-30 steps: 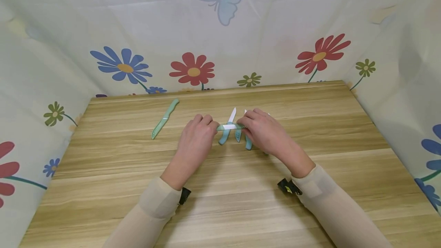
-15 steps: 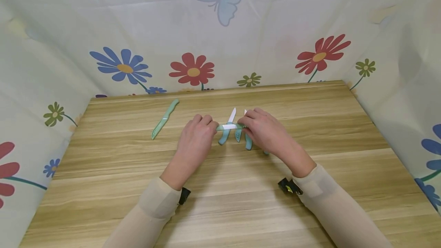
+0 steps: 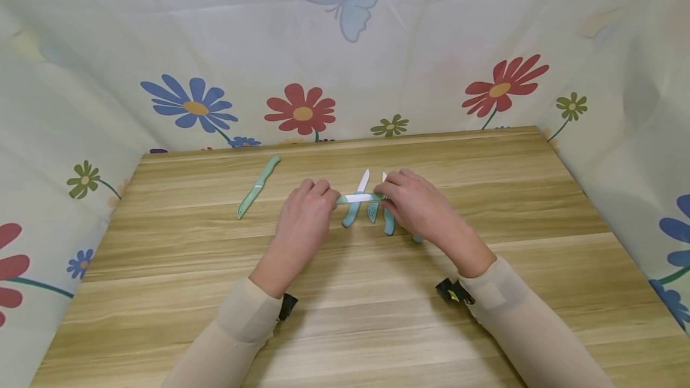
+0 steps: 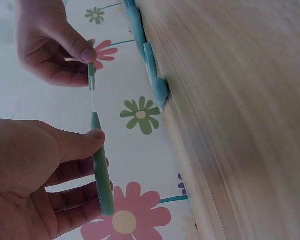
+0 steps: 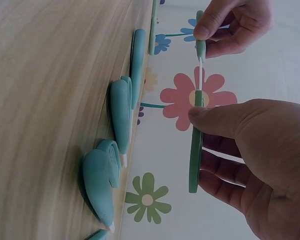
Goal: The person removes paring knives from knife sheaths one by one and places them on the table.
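Observation:
Both hands hold a green knife with a white blade (image 3: 358, 198) level above the table. My left hand (image 3: 307, 214) pinches its green handle (image 4: 102, 170) between thumb and fingers. At the other end, my right hand (image 3: 416, 205) grips the green sheath (image 5: 195, 150), which covers the tip part of the blade. A stretch of bare blade shows between handle and sheath. Beneath them on the table lie a blue knife (image 3: 351, 211) with its white blade bare, a blue sheath (image 3: 373, 212) and a second blue knife (image 3: 389, 222), partly hidden by the right hand.
A sheathed green knife (image 3: 259, 186) lies at the back left of the wooden table (image 3: 356, 328). Another blue piece (image 3: 417, 238) shows just under the right hand. A flowered curtain (image 3: 420, 52) stands behind the table and along both sides.
The hands have drawn slightly apart, the left one leftward and the right one rightward. A little more of the white blade shows between handle and sheath.

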A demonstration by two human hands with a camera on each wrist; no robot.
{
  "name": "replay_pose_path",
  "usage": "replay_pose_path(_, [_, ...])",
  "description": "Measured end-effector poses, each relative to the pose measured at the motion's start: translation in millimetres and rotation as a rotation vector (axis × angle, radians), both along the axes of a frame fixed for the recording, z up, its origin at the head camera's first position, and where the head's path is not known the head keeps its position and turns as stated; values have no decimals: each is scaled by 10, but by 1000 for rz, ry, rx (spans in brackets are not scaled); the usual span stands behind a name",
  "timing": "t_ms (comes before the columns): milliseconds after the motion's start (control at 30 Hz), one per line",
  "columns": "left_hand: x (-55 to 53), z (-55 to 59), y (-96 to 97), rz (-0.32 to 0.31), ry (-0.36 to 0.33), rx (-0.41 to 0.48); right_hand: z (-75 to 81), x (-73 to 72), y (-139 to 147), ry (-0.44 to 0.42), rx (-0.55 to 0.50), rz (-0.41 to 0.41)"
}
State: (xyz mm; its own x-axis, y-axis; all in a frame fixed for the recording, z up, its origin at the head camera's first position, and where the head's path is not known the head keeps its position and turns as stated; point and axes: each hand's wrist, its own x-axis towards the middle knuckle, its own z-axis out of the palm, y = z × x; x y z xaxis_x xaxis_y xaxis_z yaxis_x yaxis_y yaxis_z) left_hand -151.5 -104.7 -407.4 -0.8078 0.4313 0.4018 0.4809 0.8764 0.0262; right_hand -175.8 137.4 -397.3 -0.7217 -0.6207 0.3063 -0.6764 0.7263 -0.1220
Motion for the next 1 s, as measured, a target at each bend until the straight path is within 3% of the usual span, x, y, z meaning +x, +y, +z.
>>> replay_pose_path(567, [-2,13,-33,8,6,7,4,-5,18,5,6,-6])
replay_pose_path(1000, [-19,58,-78,38,-20,7,32,-23,57,-57,8,-50])
